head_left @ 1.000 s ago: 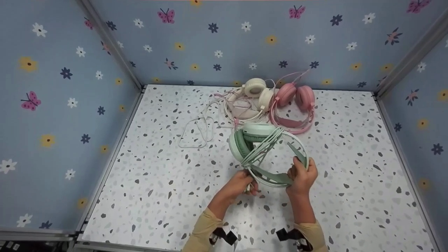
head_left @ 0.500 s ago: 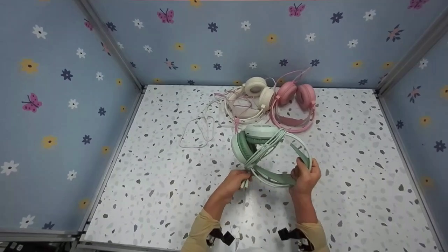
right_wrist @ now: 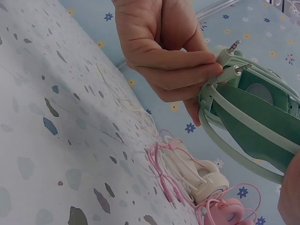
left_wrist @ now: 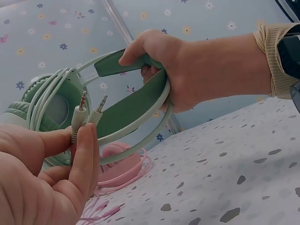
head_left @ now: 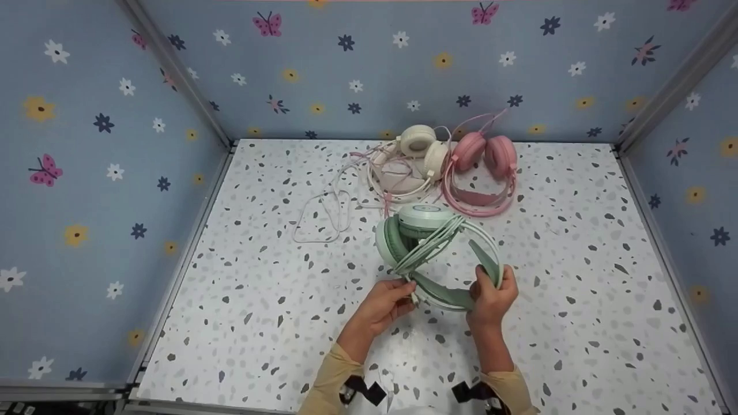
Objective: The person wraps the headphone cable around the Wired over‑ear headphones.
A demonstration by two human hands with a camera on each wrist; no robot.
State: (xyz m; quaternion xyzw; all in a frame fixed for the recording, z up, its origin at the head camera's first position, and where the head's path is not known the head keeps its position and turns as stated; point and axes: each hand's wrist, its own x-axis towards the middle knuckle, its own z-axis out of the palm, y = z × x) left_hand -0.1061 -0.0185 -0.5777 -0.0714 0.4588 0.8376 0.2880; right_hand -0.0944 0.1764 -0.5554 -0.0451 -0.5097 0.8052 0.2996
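Head view: Green headphones (head_left: 425,218) are held up off the speckled tabletop (head_left: 277,323), over its middle and somewhat right of centre, ear cups toward the far edge, headband toward the near edge. The cable (head_left: 432,248) is gathered in several strands slanting across the ear-cup side. The left hand (head_left: 385,305) is at the headband's left side, thumb and fingertips brought together on the cable end. The right hand (head_left: 492,297) grips the headband's near right part, fingers curled round it. Near the far edge, right of its midpoint, lie white headphones (head_left: 418,141); pink headphones (head_left: 500,157) sit just beside them, toward the far right corner. A thin white cord (head_left: 317,242) loops on the surface toward the left edge.

Left wrist view: Two audio plugs (left_wrist: 78,116) project from the left hand's pinch, metal tips up, side by side and slightly splayed. The right hand's thumb lies along the padded headband, other fingers bent around it.

Right wrist view: The left hand's pinch on both plugs shows again, close beside the headband. Only part of the right hand enters at the right border; its grip cannot be told here. Pink plugs (right_wrist: 166,187) rest near the white headphones.
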